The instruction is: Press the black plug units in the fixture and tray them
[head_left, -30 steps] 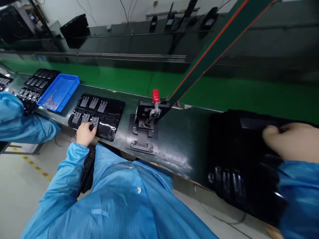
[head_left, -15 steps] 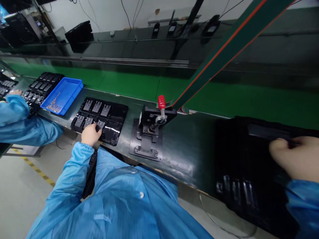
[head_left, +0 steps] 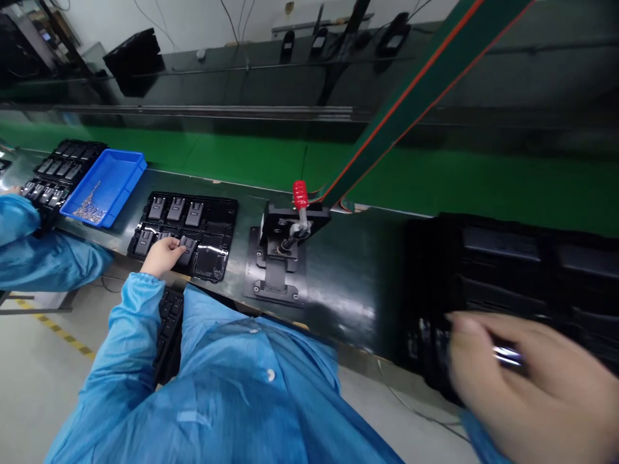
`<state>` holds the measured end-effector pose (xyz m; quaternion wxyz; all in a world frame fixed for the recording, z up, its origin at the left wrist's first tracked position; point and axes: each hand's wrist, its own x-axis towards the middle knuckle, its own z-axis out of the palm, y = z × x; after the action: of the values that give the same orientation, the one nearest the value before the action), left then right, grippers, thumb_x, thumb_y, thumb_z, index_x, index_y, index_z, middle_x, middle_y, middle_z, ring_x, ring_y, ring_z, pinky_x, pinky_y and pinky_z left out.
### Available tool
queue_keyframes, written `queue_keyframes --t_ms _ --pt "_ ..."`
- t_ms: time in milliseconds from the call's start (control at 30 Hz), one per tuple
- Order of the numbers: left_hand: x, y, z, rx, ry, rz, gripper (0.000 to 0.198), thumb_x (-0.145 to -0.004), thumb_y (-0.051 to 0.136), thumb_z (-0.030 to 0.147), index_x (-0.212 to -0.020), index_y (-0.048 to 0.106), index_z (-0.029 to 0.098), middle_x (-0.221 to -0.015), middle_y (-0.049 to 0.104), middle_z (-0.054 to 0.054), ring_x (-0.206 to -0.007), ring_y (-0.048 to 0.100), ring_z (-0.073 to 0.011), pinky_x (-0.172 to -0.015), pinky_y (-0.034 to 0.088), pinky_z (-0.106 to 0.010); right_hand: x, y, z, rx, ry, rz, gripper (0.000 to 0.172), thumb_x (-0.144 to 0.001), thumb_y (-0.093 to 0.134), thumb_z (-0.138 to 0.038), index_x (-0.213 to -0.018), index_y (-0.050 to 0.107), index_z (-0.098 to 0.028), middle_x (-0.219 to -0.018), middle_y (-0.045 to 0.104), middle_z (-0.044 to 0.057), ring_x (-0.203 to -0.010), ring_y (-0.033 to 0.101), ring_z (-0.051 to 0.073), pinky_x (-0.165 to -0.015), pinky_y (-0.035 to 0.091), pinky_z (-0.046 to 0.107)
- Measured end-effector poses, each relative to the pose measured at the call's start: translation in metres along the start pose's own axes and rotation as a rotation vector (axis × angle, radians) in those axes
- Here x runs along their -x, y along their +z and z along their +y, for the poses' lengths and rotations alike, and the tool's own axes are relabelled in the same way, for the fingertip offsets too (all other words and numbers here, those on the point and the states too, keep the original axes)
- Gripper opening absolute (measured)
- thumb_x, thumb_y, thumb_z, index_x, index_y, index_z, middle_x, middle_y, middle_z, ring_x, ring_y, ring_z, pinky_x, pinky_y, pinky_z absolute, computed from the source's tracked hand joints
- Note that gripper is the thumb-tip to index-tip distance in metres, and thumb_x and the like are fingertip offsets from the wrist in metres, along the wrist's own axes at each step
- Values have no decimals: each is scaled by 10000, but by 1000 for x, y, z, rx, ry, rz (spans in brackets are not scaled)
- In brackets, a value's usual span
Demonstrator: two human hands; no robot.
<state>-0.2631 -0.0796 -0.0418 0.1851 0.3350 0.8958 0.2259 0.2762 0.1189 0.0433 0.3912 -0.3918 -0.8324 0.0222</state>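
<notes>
My left hand (head_left: pixel 163 256) rests on a dark grey moulded part (head_left: pixel 187 250) in the near row of a glossy black plastic tray (head_left: pixel 227 212), its fingers gripping the part. Several similar parts (head_left: pixel 176 208) stand in the tray's far row. At the right, my right hand (head_left: pixel 522 380) is motion-blurred beside the near side of a stack of black trays (head_left: pixel 493 258). A small shiny glint (head_left: pixel 507 356) shows at its fingers, too blurred to identify.
A red-handled toggle clamp (head_left: pixel 300 193) stands on a black plate on the dark green bench (head_left: pixel 338 303). A blue tray (head_left: pixel 120 164) holds small metal pieces. A co-worker's blue sleeve (head_left: pixel 19 219) reaches black trays (head_left: pixel 46 193) at the left. A green conveyor belt (head_left: pixel 193 151) runs behind.
My right hand has dropped from the far top of the black stack to its near side. My left hand stays on the same part. The co-worker's hand has moved further left.
</notes>
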Motion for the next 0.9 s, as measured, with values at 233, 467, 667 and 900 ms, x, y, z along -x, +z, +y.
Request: queue_keyframes --t_ms 233,467,667,900 --pt "10 -22 19 90 -20 -11 352 -812 670 554 -780 652 204 -644 580 17 -615 490 -166 -611 348 -293 23 27 -66 -343 -125 -119 92 -959 695 -132 -936 715 -219 -826 765 36 -703 751 193 -660 619 315" --pt "42 -16 49 410 -59 -34 343 -819 752 519 -860 649 195 -697 586 25 -619 472 -141 -583 360 -252 52 70 -84 -516 -70 -301 69 -973 674 -141 -957 718 -192 -860 764 49 -751 729 174 -712 611 306" --pt "94 31 98 567 -27 -192 332 -849 771 491 -925 664 186 -708 567 31 -607 457 -122 -568 341 -238 61 106 -96 -522 -142 -372 148 -996 657 -241 -1109 732 -179 -1023 789 111 -925 716 254 -865 629 445" --pt "106 90 146 657 12 -331 381 -810 792 539 -885 660 189 -664 564 37 -576 457 -118 -549 350 -245 71 144 -97 -459 -203 -523 431 -1021 662 -348 -1407 653 -157 -1315 736 173 -1190 654 327 -1054 570 557"
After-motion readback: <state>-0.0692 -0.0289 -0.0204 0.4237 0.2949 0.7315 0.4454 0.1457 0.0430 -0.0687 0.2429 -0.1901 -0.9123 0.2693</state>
